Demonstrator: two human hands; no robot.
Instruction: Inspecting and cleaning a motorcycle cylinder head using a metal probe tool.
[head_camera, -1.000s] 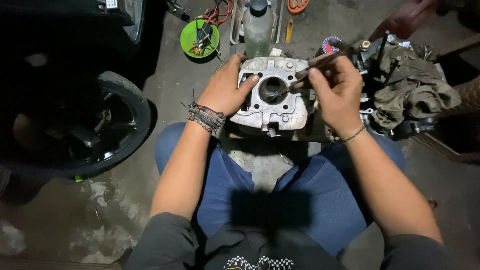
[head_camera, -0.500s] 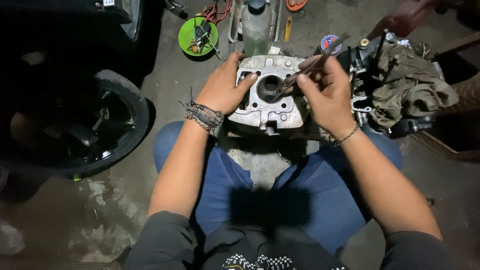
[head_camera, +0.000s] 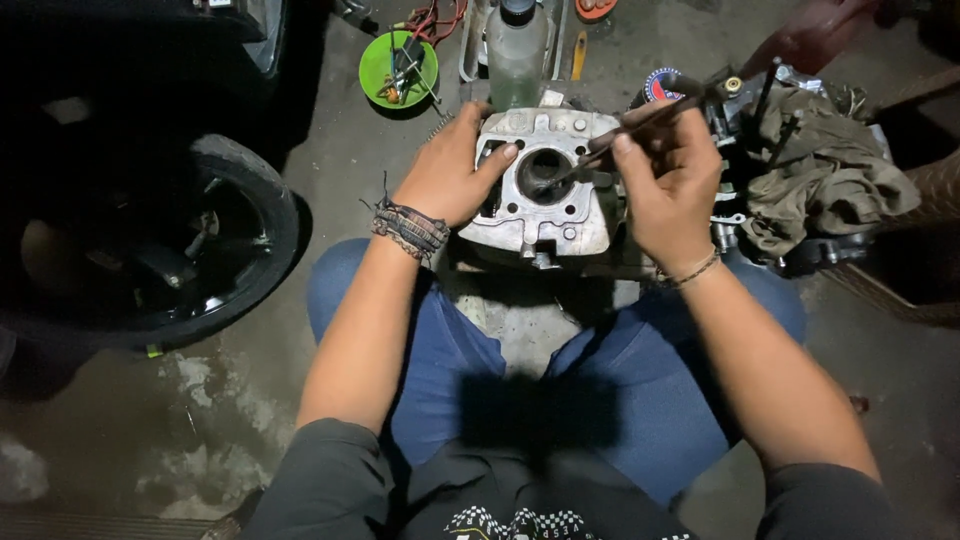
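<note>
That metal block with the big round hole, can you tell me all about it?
The metal block is a pale grey casting, dull and grimy, with one large round bore and small bolt holes around it. It lies flat between the person's knees. The left hand steadies its left edge; the right hand pokes a thin tool into the bore.

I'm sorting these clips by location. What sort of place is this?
Most likely a small motorcycle repair workshop: a metal engine cylinder block worked on over a stained concrete floor, a tyred wheel beside it, and a green bowl of small parts.

Left hand (head_camera: 452, 170) on grey engine cylinder (head_camera: 540, 185), right hand (head_camera: 665, 180) gripping thin tool (head_camera: 640, 125).
</note>
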